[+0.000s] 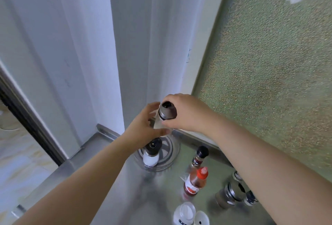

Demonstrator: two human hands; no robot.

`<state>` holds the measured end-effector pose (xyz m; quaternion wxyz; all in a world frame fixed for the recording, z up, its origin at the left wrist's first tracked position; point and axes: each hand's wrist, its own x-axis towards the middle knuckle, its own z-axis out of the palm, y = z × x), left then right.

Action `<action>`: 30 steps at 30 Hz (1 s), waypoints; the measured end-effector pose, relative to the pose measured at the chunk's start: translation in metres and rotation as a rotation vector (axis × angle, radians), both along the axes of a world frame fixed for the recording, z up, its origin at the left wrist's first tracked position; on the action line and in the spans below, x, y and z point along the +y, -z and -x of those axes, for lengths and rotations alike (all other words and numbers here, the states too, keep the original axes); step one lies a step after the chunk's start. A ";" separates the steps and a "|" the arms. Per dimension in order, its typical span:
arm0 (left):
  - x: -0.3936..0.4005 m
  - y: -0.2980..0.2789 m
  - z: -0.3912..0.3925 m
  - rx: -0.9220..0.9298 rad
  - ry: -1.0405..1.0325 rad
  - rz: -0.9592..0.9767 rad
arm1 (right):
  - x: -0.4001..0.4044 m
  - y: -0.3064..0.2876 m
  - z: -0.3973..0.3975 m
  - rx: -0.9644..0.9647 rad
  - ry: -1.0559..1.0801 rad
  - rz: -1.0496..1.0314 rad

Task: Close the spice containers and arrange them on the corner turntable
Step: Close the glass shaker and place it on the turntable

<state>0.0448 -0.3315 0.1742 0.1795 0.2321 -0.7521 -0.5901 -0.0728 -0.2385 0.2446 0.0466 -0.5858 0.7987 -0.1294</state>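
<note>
A clear glass spice shaker (159,123) with a grey metal and black cap (167,110) is held up in the air above the corner. My left hand (143,129) grips its glass body from the left. My right hand (186,113) wraps the cap from the right. Below them lies the round clear turntable (170,151) in the counter's corner. On it stands a white jar with a black lid (151,152). Whether the shaker's cap is fully seated cannot be told.
On the steel counter (125,188) to the right stand a dark-capped bottle (199,156), a red-capped sauce bottle (196,181), a metal-collared jar (229,195) partly behind my right arm, and a white bottle (185,213) beside a white cap (202,218). A frosted window (269,81) rises on the right.
</note>
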 end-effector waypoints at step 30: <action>-0.073 0.109 -0.038 -0.277 -0.260 0.156 | -0.116 0.162 -0.009 -0.203 -0.031 -0.452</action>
